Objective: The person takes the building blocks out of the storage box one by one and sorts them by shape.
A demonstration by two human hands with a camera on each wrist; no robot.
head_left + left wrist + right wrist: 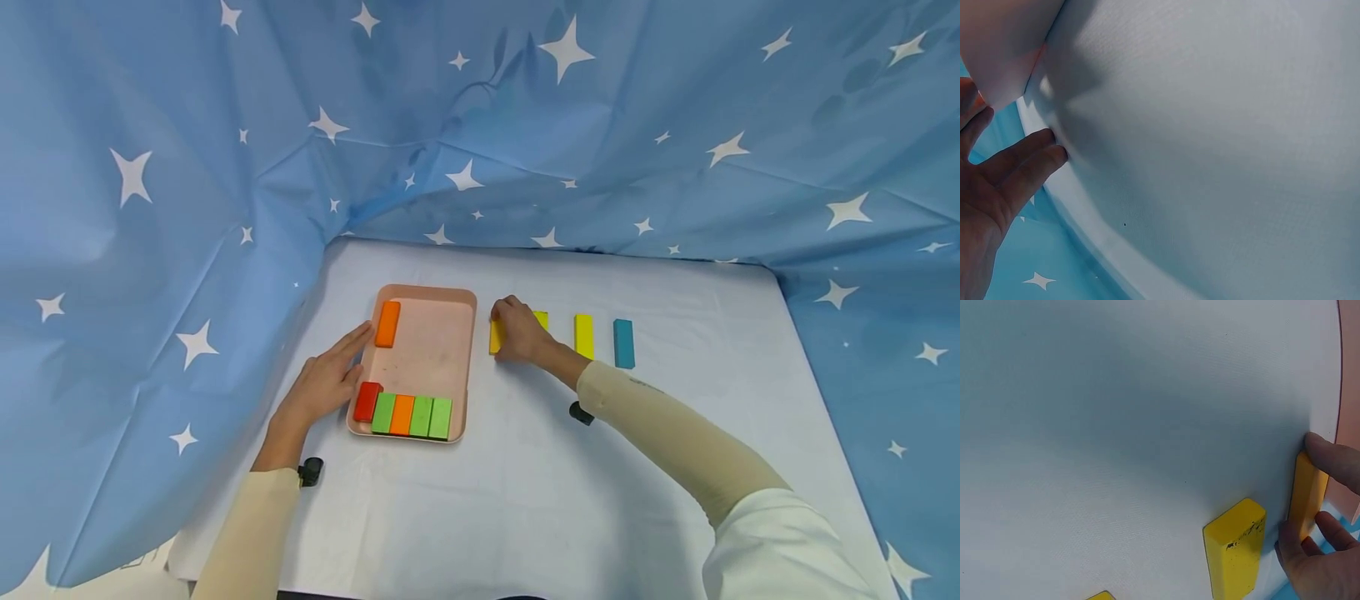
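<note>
My right hand (519, 330) pinches a yellow-orange block (1305, 494) just right of the pink tray (431, 358); thumb and fingers lie at its opposite ends in the right wrist view. Close beside it is a yellow block (1235, 550) with dark marks on top, partly covered by the hand in the head view. At the tray's left wall, my left hand (324, 385) has its fingers extended, fingertips right at the rim. Inside the tray, an orange block (387, 324) lies at the upper left, and a red block (367, 402) sits in the lower left corner.
Along the tray's near side stand green blocks (441, 418) with another orange block (401, 415) between them. Farther right on the white table (480, 517) lie another yellow block (583, 336) and a blue block (624, 343). A blue star-patterned cloth (525, 150) hangs behind.
</note>
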